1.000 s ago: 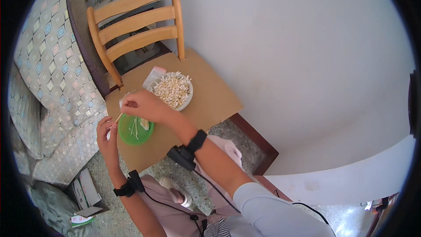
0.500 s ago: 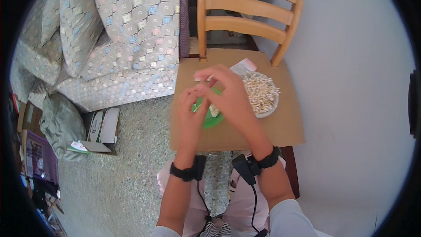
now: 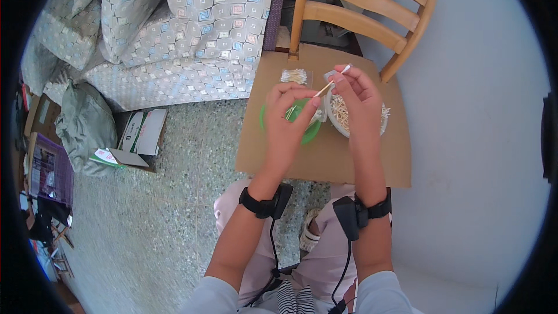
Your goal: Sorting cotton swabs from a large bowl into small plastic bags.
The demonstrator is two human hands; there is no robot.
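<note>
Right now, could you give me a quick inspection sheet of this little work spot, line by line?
Surface: small brown tabletop, bare along its near edge.
Job's things: cotton swab pinched between left hand and right hand; white bowl piled with swabs; green dish under the left hand.
Clutter: small clear packet of swabs at the far edge.
Grippers: both hands shut on the swab, raised over the dishes.
Cables: black wrist units with leads running down to the lap.
Surroundings: wooden chair behind the table, patterned cushions, cardboard box on speckled floor.
</note>
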